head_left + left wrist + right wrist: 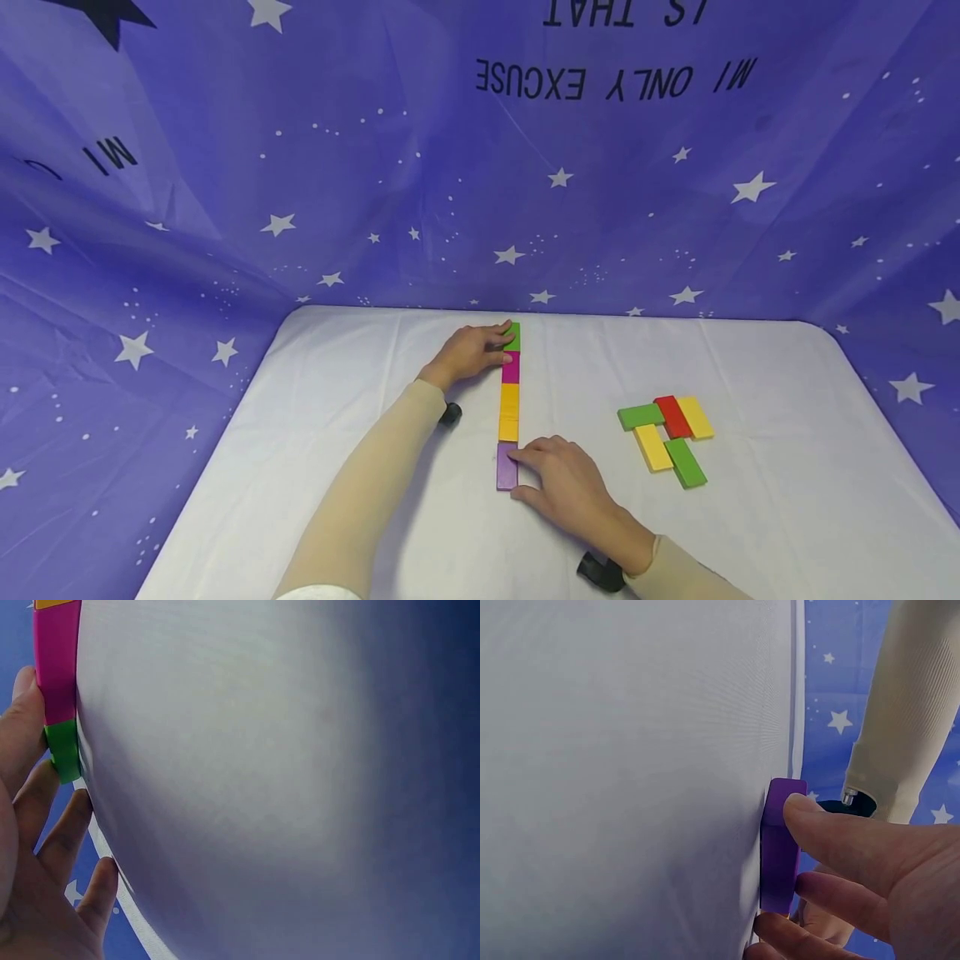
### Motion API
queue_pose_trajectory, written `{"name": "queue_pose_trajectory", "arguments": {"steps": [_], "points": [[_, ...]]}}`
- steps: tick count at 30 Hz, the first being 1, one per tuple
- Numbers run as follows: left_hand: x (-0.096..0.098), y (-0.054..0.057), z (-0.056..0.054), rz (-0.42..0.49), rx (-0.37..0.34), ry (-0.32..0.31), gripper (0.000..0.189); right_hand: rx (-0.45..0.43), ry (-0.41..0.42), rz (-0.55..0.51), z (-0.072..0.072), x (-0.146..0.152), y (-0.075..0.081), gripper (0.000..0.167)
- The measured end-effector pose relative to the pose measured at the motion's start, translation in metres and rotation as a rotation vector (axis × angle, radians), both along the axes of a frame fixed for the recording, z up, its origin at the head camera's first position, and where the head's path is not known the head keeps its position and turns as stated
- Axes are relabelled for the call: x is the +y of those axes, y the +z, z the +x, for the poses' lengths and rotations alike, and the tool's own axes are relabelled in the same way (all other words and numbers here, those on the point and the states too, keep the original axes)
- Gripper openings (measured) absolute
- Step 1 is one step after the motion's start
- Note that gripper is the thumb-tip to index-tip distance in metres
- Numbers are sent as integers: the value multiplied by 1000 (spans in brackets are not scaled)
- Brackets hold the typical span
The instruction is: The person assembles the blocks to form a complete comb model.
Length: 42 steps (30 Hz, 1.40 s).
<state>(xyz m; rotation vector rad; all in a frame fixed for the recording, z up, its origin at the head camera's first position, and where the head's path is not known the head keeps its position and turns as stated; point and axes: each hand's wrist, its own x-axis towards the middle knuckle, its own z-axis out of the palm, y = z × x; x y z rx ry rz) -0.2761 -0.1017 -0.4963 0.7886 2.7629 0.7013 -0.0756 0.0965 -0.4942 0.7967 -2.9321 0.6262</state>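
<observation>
A straight row of flat, domino-like blocks runs away from me across the table in the head view. At its far end lie a green block [513,335] and a magenta block [512,372]. My left hand [467,352] reaches in from the left, fingers spread, touching these two; its thumb [26,712] lies along the magenta one. Yellow-orange blocks [509,402] fill the middle of the row. The near end is a purple block [506,473], which my right hand [568,485] holds from the right, thumb by its near corner and index finger on its upper part.
To the right lies a loose group of blocks: a green one [641,417], a red one [673,417], a yellow one [695,417], another yellow one [653,448] and another green one [686,463]. Behind the white-covered table [352,358] hangs a blue star-patterned cloth [420,167].
</observation>
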Motion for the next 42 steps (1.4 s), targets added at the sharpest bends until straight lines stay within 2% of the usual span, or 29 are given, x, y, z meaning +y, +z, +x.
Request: {"name": "queue_pose_trajectory", "arguments": {"steps": [10, 20, 25, 28, 34, 38, 42], "points": [[1, 2, 2, -11, 3, 2, 51, -2, -9, -12, -3, -1, -1, 46], [0, 3, 2, -18, 2, 13, 51, -59, -25, -19, -6, 0, -1, 53], [0, 2, 2, -14, 2, 4, 51, -146, -80, -60, -8, 8, 2, 64], [0, 2, 1, -12, 8, 0, 51, -161, -129, -115, -10, 18, 6, 67], [-1, 1, 0, -13, 12, -10, 52, -97, -211, -167, -19, 45, 16, 66], [-1, 0, -1, -22, 23, -25, 52, -41, -260, -193, -23, 67, 18, 64], [-1, 0, -1, -15, 15, -18, 52, -21, -301, -226, -26, 88, 18, 60]]}}
